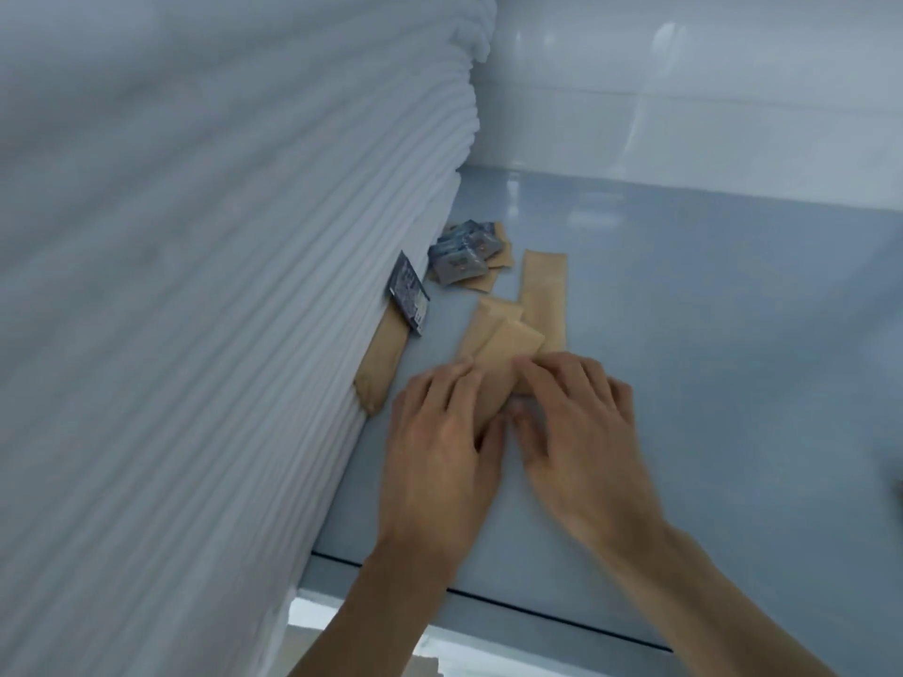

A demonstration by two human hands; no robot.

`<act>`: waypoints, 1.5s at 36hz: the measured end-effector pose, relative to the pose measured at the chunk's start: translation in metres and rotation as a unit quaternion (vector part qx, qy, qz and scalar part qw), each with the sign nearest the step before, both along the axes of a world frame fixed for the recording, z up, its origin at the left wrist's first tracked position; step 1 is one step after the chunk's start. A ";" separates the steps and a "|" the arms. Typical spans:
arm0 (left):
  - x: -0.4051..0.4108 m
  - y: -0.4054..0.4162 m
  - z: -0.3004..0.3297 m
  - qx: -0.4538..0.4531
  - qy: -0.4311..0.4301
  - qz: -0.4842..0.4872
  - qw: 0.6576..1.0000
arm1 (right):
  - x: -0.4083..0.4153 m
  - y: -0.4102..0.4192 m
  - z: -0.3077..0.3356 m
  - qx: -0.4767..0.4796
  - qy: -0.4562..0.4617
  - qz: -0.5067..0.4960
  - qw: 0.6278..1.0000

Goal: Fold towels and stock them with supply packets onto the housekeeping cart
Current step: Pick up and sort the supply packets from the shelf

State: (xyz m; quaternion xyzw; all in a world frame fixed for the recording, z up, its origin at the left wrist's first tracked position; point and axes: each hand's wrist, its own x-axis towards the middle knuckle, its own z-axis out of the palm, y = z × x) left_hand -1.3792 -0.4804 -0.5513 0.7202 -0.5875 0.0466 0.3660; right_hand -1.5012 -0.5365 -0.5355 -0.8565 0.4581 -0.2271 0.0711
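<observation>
Head view, the only one I have. I note a tall stack of white folded terry towels point(205, 285) filling the left side, standing on a pale blue-grey shelf surface of the cart point(708, 334). A glossy white back wall point(684, 80) closes the far side.

On the shelf, just right of the towel stack, I see the supply packets. A long tan paper packet point(383, 356) lies against the foot of the stack, with a dark blue printed sachet point(409, 293) leaning on the towels at its far end. Farther back sits a small heap of blue-grey sachets point(462, 254) on top of tan paper packets. A long tan packet point(543, 295) lies lengthwise toward the far wall, and two shorter overlapping tan packets point(498, 337) lie at its left.

Both hands are at the near ends of these overlapping packets. The left hand point(442, 432) has its fingers curled over the packet ends, thumb beneath, gripping them. The right hand point(574, 417) lies beside it, touching it, fingers bent down on the same packets; whether it pinches or only presses, I cannot tell. The picture is slightly blurred.
</observation>
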 end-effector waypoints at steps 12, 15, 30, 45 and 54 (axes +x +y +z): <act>0.001 0.001 0.004 0.024 0.048 0.000 0.999 | -0.005 0.006 -0.005 -0.044 -0.053 -0.125 0.990; 0.002 0.001 0.004 0.038 0.051 0.011 0.998 | -0.005 0.004 -0.004 0.009 -0.107 -0.138 0.985; -0.001 0.005 0.009 0.041 0.100 0.057 0.993 | -0.014 -0.003 -0.010 0.078 -0.211 -0.179 0.958; -0.006 0.014 0.014 -0.098 0.094 -0.074 0.988 | -0.020 -0.007 -0.010 0.035 -0.354 -0.234 0.905; -0.005 0.005 0.017 0.100 0.052 0.102 0.988 | -0.020 -0.008 -0.010 0.063 -0.392 -0.254 0.882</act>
